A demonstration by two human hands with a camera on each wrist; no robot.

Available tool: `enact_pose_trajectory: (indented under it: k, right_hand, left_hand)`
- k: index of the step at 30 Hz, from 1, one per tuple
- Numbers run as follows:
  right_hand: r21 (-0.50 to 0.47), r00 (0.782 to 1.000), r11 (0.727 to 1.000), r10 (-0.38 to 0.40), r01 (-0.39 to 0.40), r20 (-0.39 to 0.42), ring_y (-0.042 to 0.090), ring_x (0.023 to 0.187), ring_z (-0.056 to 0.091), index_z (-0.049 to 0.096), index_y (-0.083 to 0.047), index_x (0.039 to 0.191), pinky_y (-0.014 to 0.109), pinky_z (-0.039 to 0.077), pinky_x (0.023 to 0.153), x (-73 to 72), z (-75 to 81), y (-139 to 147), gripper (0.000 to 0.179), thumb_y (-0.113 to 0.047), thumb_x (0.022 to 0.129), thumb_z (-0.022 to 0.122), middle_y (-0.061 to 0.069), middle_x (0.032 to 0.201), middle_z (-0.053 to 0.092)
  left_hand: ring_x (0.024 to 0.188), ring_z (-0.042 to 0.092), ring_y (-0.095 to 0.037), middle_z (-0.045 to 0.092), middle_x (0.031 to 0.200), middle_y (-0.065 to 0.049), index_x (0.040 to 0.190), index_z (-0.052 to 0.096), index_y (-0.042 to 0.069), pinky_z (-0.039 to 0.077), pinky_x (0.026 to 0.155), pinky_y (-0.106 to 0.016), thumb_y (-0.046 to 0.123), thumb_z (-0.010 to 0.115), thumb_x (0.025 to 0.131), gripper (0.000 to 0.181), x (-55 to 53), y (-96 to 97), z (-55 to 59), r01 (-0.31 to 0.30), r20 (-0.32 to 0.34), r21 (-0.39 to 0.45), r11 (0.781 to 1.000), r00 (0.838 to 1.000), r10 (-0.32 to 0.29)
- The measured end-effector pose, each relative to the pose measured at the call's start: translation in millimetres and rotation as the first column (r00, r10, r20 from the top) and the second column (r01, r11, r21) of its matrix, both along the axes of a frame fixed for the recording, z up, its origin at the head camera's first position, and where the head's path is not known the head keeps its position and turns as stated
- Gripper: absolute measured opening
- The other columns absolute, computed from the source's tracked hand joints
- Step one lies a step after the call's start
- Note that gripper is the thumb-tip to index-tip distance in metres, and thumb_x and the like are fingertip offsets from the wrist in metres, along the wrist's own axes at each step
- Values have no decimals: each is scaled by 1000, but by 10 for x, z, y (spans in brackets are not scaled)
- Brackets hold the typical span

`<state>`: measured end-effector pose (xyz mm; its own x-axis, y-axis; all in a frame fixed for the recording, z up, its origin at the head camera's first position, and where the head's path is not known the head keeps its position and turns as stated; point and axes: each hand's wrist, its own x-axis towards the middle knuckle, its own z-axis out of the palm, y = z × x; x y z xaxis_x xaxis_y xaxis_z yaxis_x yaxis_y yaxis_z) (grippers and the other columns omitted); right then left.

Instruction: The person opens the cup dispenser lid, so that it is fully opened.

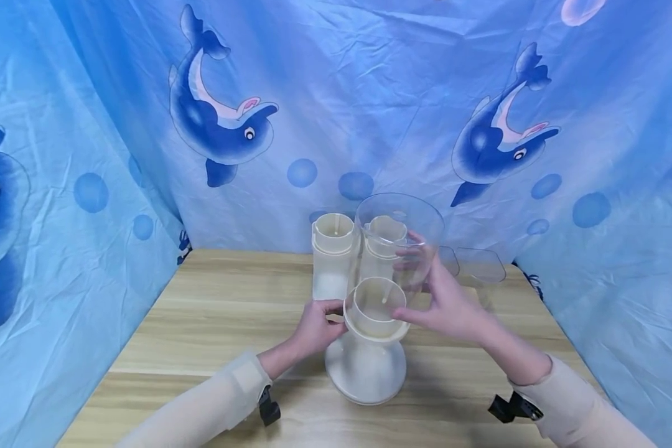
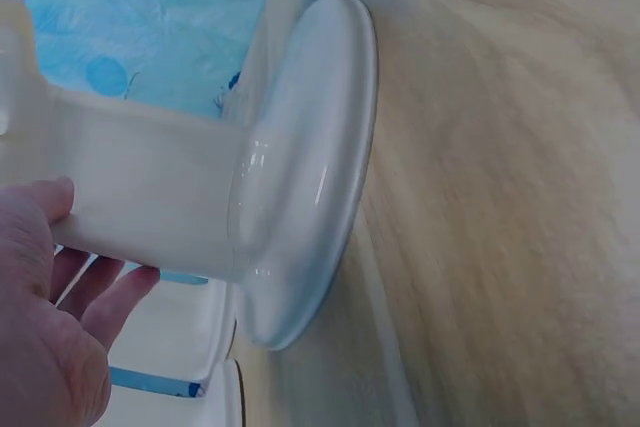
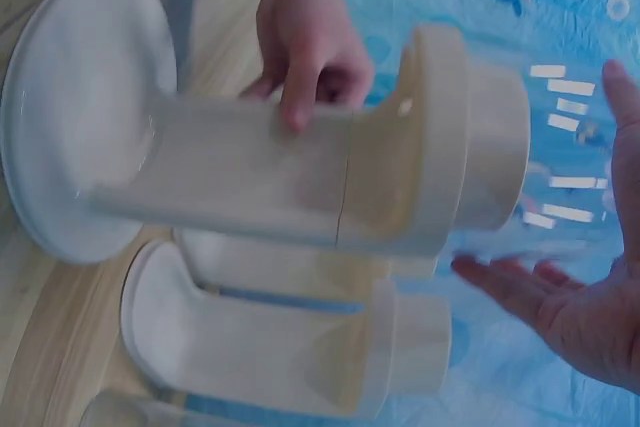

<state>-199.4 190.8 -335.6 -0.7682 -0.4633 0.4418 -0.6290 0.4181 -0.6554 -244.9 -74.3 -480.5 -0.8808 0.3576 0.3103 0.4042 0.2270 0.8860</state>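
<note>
A white dispenser stand (image 1: pixel 366 373) with a round flared base stands upright on the wooden table, its column topped by a ring and a short collar. My left hand (image 1: pixel 316 325) grips the column below the ring; the thumb lies on one side and the fingers (image 2: pixel 115 297) show beneath in the left wrist view. Around the collar sits a tall clear container (image 1: pixel 383 261), its wide open rim upward and leaning slightly to the back right. Spread along the container's right side, my right hand (image 1: pixel 450 302) holds it between thumb and fingers.
Two similar white stands, one on the left (image 1: pixel 331 277) and another (image 1: pixel 376 269) partly behind the clear container, stand at the back. Clear rounded pieces (image 1: pixel 481 264) are at the back right. A blue dolphin-print curtain (image 1: pixel 336 124) encloses the table (image 1: pixel 201 323) on three sides.
</note>
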Motion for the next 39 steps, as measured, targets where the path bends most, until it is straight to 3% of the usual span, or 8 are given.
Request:
enact_pose_trajectory:
  k: [2, 8, 9, 14, 20, 28, 35, 39]
  right_hand:
    - [8, 999, 1000, 20, -20, -48, 45, 131, 63, 24, -13, 161, 47, 66, 92, -38, -19, 40, 112, -2, 74, 94, 27, 160, 42]
    - [30, 986, 998, -43, 48, -158, 37, 128, 65, 17, -16, 168, 41, 65, 93, 93, -70, 76, 133, -27, 65, 99, 21, 158, 48]
    - [28, 985, 997, -73, 78, -156, 35, 128, 65, 7, -19, 171, 39, 65, 92, 125, -70, 56, 141, -29, 65, 100, 18, 155, 51]
    - [-11, 989, 995, -98, 97, -113, 34, 123, 67, 19, -20, 168, 35, 66, 89, 106, -108, -5, 131, -14, 67, 101, 17, 148, 56]
    - [-94, 1000, 996, -2, 0, -16, 39, 133, 62, 24, -17, 166, 33, 64, 98, 57, -209, 45, 123, 0, 68, 96, 19, 154, 53]
    - [-36, 992, 993, -114, 112, -62, 24, 118, 66, 40, -10, 159, 31, 65, 92, 76, -230, 66, 118, -17, 60, 104, 14, 139, 63]
    - [-229, 994, 973, 48, -24, 101, 13, 135, 61, 39, -1, 156, 24, 60, 104, 28, -352, 134, 102, 12, 69, 91, 26, 154, 52]
    - [-187, 998, 981, -50, 55, 31, 15, 130, 60, 47, -4, 148, 22, 59, 100, 91, -401, 96, 96, 1, 67, 97, 15, 151, 53]
  left_hand:
    - [99, 79, -33, 81, 101, -18, 110, 81, 1, 66, 77, -24, -4, 83, 84, 26, 14, -18, 4, 4, 7, 15, 1000, 1000, -4]
    - [114, 76, -35, 78, 120, -19, 123, 75, -2, 64, 97, -34, -3, 87, 79, 46, -6, -70, 125, 64, -25, -10, 998, 998, -64]
    - [120, 74, -36, 77, 125, -19, 127, 73, -1, 63, 101, -35, -4, 86, 79, 51, -27, -78, 163, 86, -30, -22, 996, 996, -87]
    - [126, 70, -40, 71, 136, -24, 140, 64, -4, 63, 100, -35, -8, 80, 83, 59, -80, -119, 261, 208, 25, -16, 978, 978, -208]
    - [120, 72, -42, 70, 134, -27, 146, 59, -4, 66, 93, -40, -5, 85, 81, 71, -15, -200, 266, 215, 61, 16, 976, 974, -216]
    - [128, 67, -44, 65, 139, -30, 148, 53, -7, 66, 93, -32, -5, 81, 85, 70, -51, -191, 280, 303, 119, 23, 953, 945, -304]
    - [128, 67, -39, 66, 140, -21, 145, 55, 2, 65, 96, -40, -1, 90, 78, 75, 2, -246, 245, 261, 138, 31, 965, 955, -263]
    - [138, 60, -42, 57, 151, -22, 153, 47, 1, 61, 105, -40, -2, 86, 83, 80, -2, -266, 230, 334, 141, 57, 941, 930, -338]
